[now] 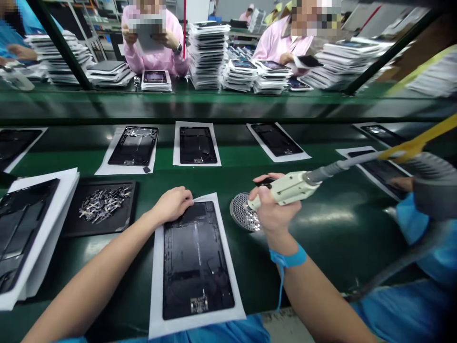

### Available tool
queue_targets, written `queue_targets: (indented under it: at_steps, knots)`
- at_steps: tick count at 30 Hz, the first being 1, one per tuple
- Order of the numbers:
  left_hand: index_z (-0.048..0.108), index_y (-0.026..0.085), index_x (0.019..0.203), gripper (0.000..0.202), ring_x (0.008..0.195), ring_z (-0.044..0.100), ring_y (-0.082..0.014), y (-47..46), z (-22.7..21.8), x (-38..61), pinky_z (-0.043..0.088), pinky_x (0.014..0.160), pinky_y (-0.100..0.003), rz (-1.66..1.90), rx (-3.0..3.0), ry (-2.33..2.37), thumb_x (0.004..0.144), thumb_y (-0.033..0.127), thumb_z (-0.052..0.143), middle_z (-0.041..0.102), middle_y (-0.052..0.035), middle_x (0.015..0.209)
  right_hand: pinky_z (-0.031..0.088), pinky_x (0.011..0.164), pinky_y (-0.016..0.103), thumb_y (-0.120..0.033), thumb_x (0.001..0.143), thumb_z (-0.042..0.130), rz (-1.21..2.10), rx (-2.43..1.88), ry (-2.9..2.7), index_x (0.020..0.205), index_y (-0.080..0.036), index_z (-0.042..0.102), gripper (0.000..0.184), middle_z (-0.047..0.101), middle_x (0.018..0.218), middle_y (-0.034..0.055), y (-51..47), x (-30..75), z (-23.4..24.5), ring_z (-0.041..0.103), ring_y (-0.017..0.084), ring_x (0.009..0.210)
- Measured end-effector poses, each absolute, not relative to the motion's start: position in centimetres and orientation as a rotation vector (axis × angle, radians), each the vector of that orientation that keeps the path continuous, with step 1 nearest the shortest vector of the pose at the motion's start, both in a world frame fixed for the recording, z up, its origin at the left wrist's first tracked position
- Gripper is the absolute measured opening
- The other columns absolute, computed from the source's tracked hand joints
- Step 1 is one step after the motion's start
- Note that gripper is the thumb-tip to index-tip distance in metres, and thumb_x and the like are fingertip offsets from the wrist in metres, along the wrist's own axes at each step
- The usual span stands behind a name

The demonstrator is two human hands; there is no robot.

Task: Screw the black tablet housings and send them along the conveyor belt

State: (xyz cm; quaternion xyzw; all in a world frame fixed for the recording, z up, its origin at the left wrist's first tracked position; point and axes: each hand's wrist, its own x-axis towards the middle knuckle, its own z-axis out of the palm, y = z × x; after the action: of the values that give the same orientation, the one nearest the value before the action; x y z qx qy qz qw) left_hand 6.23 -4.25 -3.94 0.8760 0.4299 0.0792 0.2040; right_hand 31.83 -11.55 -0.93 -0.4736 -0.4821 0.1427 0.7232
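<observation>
On tablet point(194, 262), left hand point(173, 204) curled; right hand point(273, 209) gripping screwdriver point(285, 188)

Open green belt point(332, 228) right of perforated dish point(240, 212); screw tray point(119, 220) left.

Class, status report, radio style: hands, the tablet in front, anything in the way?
Left hand resting on top corner of tablet back panel. Right hand gripping electric screwdriver, tip over round screw dish. Parts tray left, apart.

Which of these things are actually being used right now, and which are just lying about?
In use: left hand on dark panel; right hand holding screwdriver over round dish.
Lying about: tray of metal bits; panels on belt; stacks beyond.
</observation>
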Motion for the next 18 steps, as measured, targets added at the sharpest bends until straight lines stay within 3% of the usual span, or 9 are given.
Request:
queue_targets:
  at_steps: [6,18]
  knots:
    - [0.072,0.02,0.091,0.018,0.096,0.061,-0.0263,0.0,-4.5,7.4,0.048,0.084,-0.038,0.409,2.53,1.367,0.097,0.029,0.057,0.065,-0.009,0.097,0.053,0.044,0.025,-0.032,0.085,0.071,0.297,-1.123,-1.051,0.104,-0.023,0.058,0.024,0.069,0.086,-0.0015,-10.2,32.8,-2.0,0.059,0.008,0.047]
    - [0.074,0.021,0.094,0.023,0.094,0.06,-0.0254,1.1,-5.3,7.6,0.048,0.089,-0.039,0.481,2.505,1.359,0.1,0.031,0.053,0.07,-0.0082,0.095,0.051,0.044,0.024,-0.028,0.081,0.072,0.314,-1.145,-1.014,0.102,-0.022,0.06,0.025,0.067,0.08,-0.0031,-9.9,33.1,-2.4,0.059,0.008,0.046]
